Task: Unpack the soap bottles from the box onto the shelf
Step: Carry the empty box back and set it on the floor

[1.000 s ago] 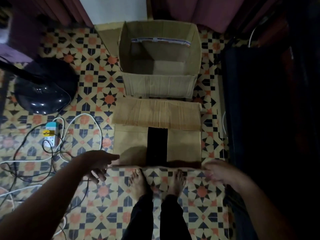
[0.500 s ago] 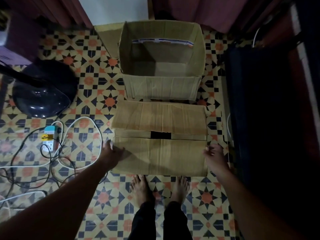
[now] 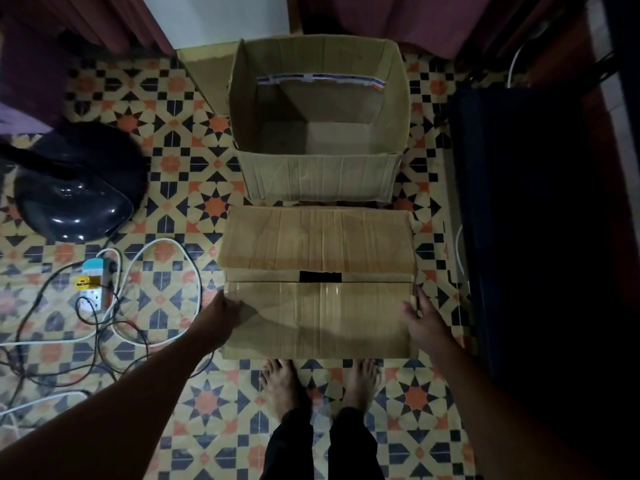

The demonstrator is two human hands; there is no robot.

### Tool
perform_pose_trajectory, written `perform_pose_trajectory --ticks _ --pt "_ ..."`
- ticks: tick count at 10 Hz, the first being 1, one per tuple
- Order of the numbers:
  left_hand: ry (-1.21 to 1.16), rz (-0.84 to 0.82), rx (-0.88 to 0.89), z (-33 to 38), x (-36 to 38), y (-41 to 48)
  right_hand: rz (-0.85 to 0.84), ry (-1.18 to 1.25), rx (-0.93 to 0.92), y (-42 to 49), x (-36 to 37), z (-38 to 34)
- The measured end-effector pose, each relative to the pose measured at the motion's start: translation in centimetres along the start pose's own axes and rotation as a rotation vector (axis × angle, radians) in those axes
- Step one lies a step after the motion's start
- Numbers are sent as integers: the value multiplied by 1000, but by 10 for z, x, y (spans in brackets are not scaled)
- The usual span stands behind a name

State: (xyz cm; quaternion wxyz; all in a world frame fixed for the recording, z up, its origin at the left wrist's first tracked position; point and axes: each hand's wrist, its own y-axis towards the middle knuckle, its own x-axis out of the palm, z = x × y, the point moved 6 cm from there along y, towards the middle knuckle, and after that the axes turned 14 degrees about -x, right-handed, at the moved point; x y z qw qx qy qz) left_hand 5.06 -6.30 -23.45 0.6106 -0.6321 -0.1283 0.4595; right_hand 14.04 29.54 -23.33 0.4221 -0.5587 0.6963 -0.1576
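Left hand [image 3: 221, 317] touches box flap [image 3: 318, 318] — patterned tile floor [image 3: 214, 206].

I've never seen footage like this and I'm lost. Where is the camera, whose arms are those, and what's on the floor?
No machine here: a person wears one wide-angle camera on the head, looking down at their own arms and bare feet. On the patterned tile floor stand two cardboard boxes. The far box is open and looks empty. The near box has its flaps folded almost shut. The left hand and right hand touch the side edges of its near flap; the right's fingers lie straight, the left's are hidden. To the left lie what looks like a black fan base, a power strip and cables.
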Motion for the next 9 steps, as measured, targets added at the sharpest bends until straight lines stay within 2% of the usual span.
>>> perform_pose_trajectory --ticks 2,3,6,7,8,9 --pt "-315 -161 32 -7 4 -4 -15 51 16 -7 -5 1" --pt "-387 -170 54 -10 3 0 -44 77 24 -12 -6 -1" --pt "-415 -206 85 -16 1 -4 -44 207 77 -23 -6 -4" --pt "-408 -183 105 -18 4 -11 -69 241 18 -26 -5 -6" --pt "-397 -167 63 -17 0 -20 -88 240 36 -36 -5 -7" --pt "-359 -34 7 -23 -12 -47 -52 280 51 -56 -12 2"
